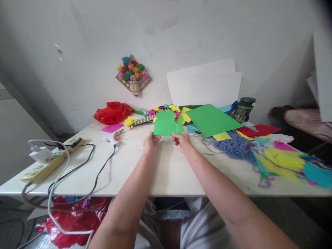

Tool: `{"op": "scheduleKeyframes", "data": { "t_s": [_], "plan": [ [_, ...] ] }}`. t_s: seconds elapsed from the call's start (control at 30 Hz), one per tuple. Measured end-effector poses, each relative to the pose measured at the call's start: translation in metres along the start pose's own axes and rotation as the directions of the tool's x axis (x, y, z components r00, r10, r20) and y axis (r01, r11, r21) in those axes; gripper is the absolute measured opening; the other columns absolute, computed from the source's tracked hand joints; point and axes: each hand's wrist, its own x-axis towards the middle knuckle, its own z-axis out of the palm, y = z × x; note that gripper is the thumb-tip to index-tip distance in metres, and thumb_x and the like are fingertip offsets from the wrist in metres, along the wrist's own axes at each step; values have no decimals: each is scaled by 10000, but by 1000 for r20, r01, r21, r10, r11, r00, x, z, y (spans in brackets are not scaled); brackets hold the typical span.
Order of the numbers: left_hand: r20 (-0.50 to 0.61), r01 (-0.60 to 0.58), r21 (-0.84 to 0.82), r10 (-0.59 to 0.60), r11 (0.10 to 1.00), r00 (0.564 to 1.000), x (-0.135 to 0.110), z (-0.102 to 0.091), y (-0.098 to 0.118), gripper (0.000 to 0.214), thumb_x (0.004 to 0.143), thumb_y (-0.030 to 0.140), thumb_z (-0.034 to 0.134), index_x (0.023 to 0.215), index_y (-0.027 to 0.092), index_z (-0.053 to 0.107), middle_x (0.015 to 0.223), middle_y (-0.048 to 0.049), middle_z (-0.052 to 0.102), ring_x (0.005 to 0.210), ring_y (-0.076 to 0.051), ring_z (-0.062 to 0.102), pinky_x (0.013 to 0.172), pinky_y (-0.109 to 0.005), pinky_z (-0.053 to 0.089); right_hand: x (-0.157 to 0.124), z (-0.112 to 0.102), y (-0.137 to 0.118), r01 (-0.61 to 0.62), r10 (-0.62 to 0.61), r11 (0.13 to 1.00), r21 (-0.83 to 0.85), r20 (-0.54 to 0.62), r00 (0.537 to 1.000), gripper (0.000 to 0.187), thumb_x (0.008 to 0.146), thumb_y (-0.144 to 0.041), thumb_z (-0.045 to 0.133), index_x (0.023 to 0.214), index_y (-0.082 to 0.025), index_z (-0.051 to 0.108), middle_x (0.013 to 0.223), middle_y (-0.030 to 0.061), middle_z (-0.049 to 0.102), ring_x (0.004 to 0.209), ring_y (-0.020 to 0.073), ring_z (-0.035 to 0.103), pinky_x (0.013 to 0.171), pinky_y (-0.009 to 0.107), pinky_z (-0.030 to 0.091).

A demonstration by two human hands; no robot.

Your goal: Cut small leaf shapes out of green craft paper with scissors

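A cut piece of green paper point(166, 123) stands lifted a little above the white table point(135, 169), with notches along its top edge. My left hand point(151, 142) pinches its lower left corner. My right hand point(183, 141) pinches its lower right corner. Both hands are closed on the sheet, forearms reaching over the table's front edge. Right behind the sheet lies a strip of small paper flowers point(153, 114).
A large green sheet point(212, 119) and coloured paper scraps point(285, 155) cover the right side, beside blue yarn point(234, 147). A glue gun point(113, 138) and a power strip point(49, 160) with cables sit left. A red plastic bag point(112, 112) and white sheets point(204, 86) stand at the wall.
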Motion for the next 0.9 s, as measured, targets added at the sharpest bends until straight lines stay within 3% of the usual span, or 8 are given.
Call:
{"op": "scheduleKeyframes", "data": {
  "t_s": [0.23, 0.33, 0.43, 0.5, 0.7, 0.9],
  "plan": [
    [21, -69, 44, 68, 997, 997, 4, -9, 10, 227, 827, 310, 508, 693, 127, 488, 657, -82, 635, 616, -142, 645, 601, -237, 516, 8, -12, -6, -16, 19, 999, 44, -63, 998, 211, 606, -186, 650, 481, -145, 486, 368, -23, 516, 271, 60, 406, 268, 182, 270],
    [144, -42, 139, 22, 989, 989, 1, -9, 7, 261, 777, 354, 572, 725, 104, 516, 677, -110, 645, 621, -165, 649, 595, -257, 519, 9, -13, -4, -10, 13, 999, 51, -46, 999, 202, 594, -195, 659, 478, -140, 503, 367, -21, 518, 274, 62, 408, 271, 184, 272],
    [303, -3, 260, -78, 966, 950, -2, -9, 3, 214, 737, 276, 631, 735, 76, 557, 702, -130, 653, 621, -167, 647, 587, -252, 516, 10, -12, -1, -3, 3, 999, 42, -8, 1000, 217, 577, -228, 677, 476, -138, 509, 374, -18, 524, 281, 62, 414, 277, 184, 276],
    [343, -6, 294, -100, 956, 934, -2, -10, 2, 171, 724, 224, 642, 718, 68, 572, 688, -122, 653, 594, -150, 638, 581, -238, 510, 10, -11, 0, 2, -3, 999, 37, 22, 1000, 209, 562, -241, 686, 494, -140, 516, 377, -21, 528, 281, 63, 416, 277, 183, 273],
    [241, -78, 283, 8, 956, 971, -1, -9, 3, 125, 718, 165, 615, 644, 94, 542, 581, -71, 626, 478, -117, 591, 498, -209, 462, 5, -6, -1, 1, -3, 1000, 22, 80, 997, 191, 540, -253, 686, 517, -142, 532, 372, -25, 528, 277, 66, 412, 277, 184, 284],
    [160, -4, 234, -35, 972, 987, -1, -5, 4, 201, 787, 232, 513, 637, 101, 539, 539, -68, 601, 460, -118, 585, 493, -209, 444, 4, -2, 1, 12, -14, 1000, 15, 120, 993, 201, 547, -258, 687, 505, -143, 528, 375, -23, 528, 285, 62, 410, 282, 184, 286]
  ]
}}
